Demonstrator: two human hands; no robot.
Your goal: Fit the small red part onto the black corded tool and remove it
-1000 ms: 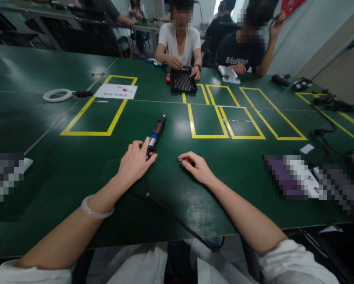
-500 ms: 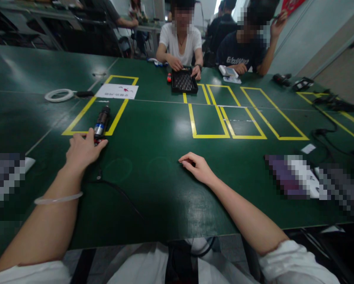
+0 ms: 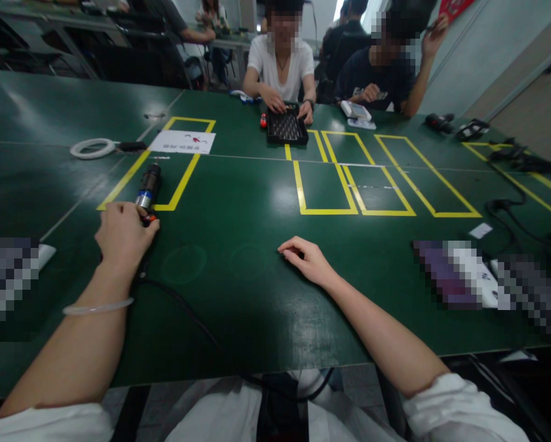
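Note:
My left hand [image 3: 124, 233] is closed around the rear end of a black corded electric screwdriver [image 3: 147, 185] with a blue band. The tool lies on the green table [image 3: 238, 270], its tip pointing away into the left yellow taped rectangle [image 3: 178, 187]. Its black cable [image 3: 188, 307] trails back from my hand to the table's near edge. My right hand [image 3: 307, 259] rests near the table's middle, fingers loosely curled with nothing in them. A pale bangle [image 3: 96, 307] sits on my left wrist.
Across the table a person in white touches a black tray [image 3: 286, 127]; another in dark blue sits beside them. A white coil [image 3: 90, 148] and a paper sheet [image 3: 182, 142] lie far left. More yellow rectangles [image 3: 349, 184] and cables [image 3: 510, 209] are on the right.
My left hand carried the screwdriver from the table's middle leftward to the yellow rectangle, then drew it slightly further left. The right hand stayed still.

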